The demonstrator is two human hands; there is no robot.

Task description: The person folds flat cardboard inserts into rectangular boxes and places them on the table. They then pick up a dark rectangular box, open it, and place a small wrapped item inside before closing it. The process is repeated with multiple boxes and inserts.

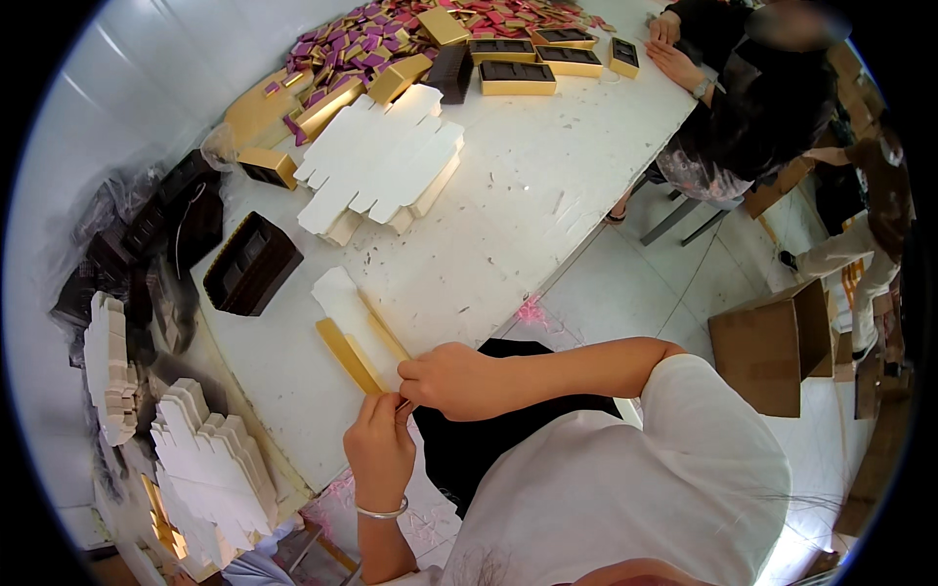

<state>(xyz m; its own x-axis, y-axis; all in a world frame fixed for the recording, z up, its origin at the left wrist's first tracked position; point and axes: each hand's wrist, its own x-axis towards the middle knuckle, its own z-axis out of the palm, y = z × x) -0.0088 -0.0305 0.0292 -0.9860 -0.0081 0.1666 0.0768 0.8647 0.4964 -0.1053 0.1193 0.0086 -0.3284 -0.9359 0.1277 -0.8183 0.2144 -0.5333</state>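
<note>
A partly folded carton (344, 350), gold outside and white inside, lies at the near edge of the white table. Its side walls stand up, and its far end flap is spread out. My left hand (379, 444), with a bangle at the wrist, pinches the near end of the carton. From the right, my right hand (454, 381) grips the same end with bent fingers, close against the left fingertips. The fingers partly hide the folds there. Beyond the carton lies a stack of flat white carton blanks (381, 161). A stack of black plastic trays (251, 264) stands to its left.
Gold boxes with black inserts (518, 78) stand at the far side, before a heap of small purple and red pieces (362, 44). Another person's hands (674, 54) rest at the far right. More blanks (210, 459) are stacked at left. A cardboard box (767, 342) sits on the floor.
</note>
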